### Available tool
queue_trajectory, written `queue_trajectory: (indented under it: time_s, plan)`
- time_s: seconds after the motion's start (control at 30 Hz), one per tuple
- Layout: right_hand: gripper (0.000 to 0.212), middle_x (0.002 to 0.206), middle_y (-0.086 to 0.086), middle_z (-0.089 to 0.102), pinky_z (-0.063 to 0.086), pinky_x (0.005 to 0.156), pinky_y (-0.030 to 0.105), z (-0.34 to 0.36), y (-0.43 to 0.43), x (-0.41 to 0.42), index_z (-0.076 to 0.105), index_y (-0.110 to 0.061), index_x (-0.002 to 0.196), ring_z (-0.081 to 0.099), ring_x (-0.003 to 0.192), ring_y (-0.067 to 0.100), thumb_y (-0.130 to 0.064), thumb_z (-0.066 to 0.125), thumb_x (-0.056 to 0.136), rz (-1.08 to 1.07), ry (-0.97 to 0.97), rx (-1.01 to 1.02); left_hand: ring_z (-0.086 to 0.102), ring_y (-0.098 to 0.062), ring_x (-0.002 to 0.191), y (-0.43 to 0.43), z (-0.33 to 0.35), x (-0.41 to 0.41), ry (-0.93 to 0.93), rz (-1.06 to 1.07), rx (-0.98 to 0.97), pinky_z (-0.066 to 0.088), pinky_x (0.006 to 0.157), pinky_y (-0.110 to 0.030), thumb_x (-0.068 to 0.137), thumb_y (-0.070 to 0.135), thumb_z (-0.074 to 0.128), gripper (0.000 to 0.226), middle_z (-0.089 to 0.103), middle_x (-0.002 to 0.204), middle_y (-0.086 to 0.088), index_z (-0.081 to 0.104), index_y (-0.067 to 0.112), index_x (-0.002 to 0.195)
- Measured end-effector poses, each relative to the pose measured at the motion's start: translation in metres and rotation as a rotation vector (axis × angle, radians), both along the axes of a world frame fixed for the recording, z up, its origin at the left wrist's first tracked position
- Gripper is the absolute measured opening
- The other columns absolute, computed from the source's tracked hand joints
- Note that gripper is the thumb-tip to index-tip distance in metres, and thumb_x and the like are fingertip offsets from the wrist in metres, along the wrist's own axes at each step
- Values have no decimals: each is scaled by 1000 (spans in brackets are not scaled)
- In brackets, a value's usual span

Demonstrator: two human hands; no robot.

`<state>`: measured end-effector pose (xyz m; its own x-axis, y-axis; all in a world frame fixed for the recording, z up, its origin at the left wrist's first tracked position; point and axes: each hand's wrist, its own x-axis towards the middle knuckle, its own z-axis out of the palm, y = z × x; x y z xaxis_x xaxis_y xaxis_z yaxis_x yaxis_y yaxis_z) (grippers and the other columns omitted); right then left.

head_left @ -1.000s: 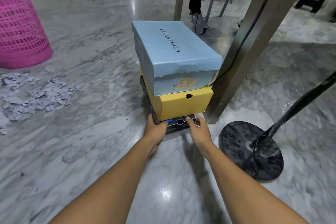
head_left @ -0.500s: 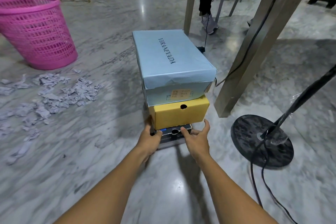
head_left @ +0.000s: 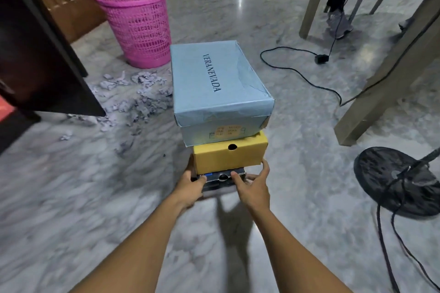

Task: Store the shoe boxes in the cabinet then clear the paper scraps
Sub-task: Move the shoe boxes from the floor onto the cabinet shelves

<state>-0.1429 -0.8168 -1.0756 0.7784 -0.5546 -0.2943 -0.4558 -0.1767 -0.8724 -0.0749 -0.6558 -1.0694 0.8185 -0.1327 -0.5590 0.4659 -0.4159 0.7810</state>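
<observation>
Three shoe boxes are stacked, blue box (head_left: 219, 83) on yellow box (head_left: 229, 153) on black box (head_left: 220, 177), and the stack is held out in front of the person above the marble floor (head_left: 71, 197). Both hands are clamped on the bottom of the stack: the left hand (head_left: 190, 187) grips the black box's left near corner, while the right hand (head_left: 253, 188) holds its right near corner with a finger up against the yellow box. Paper scraps (head_left: 142, 100) lie on the floor left of the stack, between a pink basket (head_left: 138, 24) and a dark cabinet door (head_left: 35, 59).
</observation>
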Motion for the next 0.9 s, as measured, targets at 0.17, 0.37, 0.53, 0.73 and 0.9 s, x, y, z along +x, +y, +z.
queue_trajectory:
  time_s: [0.17,0.37,0.53,0.73,0.9]
  plan:
    - [91,109,-5,58,43,82,30,0,46,10,6,-36,149,64,103,18,-49,70,85,142,-1,16,64,-19,100,52,10,-13,29,132,-25,52,96,-48,98,23,54,59,55,131,-3,25,37,147]
    - [90,105,-6,56,42,78,29,0,83,24,5,-33,150,59,91,16,-48,68,87,278,-11,22,65,-17,98,95,17,-16,29,237,-22,50,97,-48,95,22,57,73,59,123,3,16,54,146]
    - [70,123,-2,59,42,92,37,2,74,28,9,-39,151,57,111,21,-47,53,97,370,-23,107,56,-17,90,97,35,-24,-143,234,187,44,72,-27,93,22,56,30,58,94,6,48,26,121]
    - [60,147,-7,47,39,105,43,47,53,44,32,-44,145,48,132,16,-70,36,91,130,-308,43,39,-16,136,118,59,-26,-489,303,216,33,111,-36,89,47,55,73,33,152,7,21,32,152]
    - [75,144,-16,47,43,104,38,110,55,75,32,-54,141,47,131,4,-83,49,74,272,-557,49,47,-20,131,114,91,-5,-888,414,98,43,104,-47,85,63,44,74,44,147,4,26,31,149]
